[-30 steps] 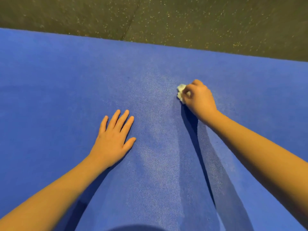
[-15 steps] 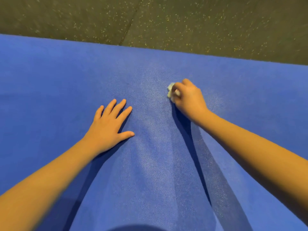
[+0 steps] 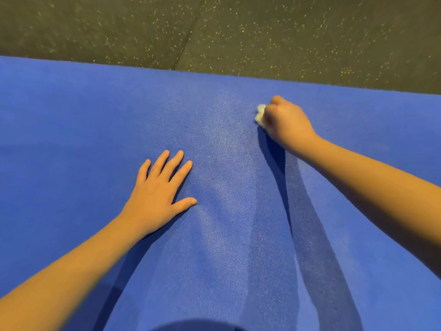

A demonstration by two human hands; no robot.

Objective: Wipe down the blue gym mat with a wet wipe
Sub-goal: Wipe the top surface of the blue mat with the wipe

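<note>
Blue gym mat (image 3: 71, 139), textured, spanning the full width from the left edge and filling the lower part of the view, far edge straight against the floor. Left forearm, bare, entering from the lower left corner. Left hand (image 3: 157, 197), palm down and flat on the mat left of centre, fingers straight and spread apart, thumb out to the right, holding nothing. Dark rubber floor (image 3: 310, 32), flecked with pale specks, lying beyond the mat's far edge along the top, with one seam (image 3: 191, 34) running diagonally down to that edge near centre. Paler, slightly glossy band (image 3: 222, 144) on the mat between the two hands, possibly dampness, though hard to tell from lighting. Wet wipe (image 3: 260, 114), white and crumpled, on the mat near its far edge, right of centre, showing only at the left side of the fist, mostly hidden. Right hand (image 3: 286, 125), knuckles up, fingers curled tight round the wipe and pressing it onto the mat. Right forearm, bare, reaching in from the right edge, dark shadow on the mat just to its left.
</note>
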